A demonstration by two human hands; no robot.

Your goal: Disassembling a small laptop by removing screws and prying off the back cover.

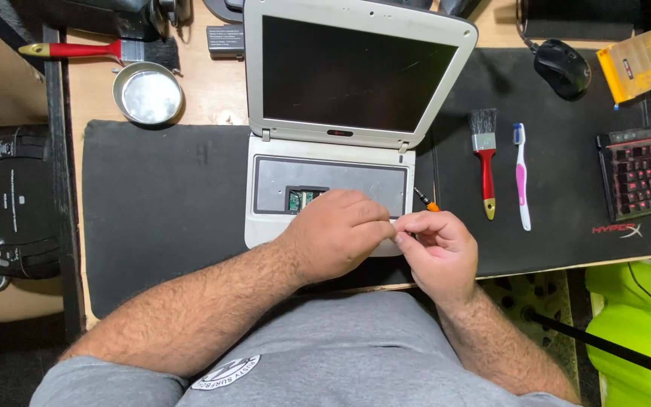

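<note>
Repair bench — opened laptop [331, 162], brush [484, 161], mat [167, 203].

Both forearms reached forward; the left hand [334, 235] lay palm-down, fingers curled, touching the right hand [437, 249], which was pinched shut

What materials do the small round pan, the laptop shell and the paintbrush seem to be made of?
Small round pan: likely bare metal, since it is silvery with a dull shine.
Laptop shell: probably matte grey plastic, with rounded moulded corners.
Paintbrush: glossy red handle, wood or plastic, hard to tell; shiny metal band; dark bristles.
</note>
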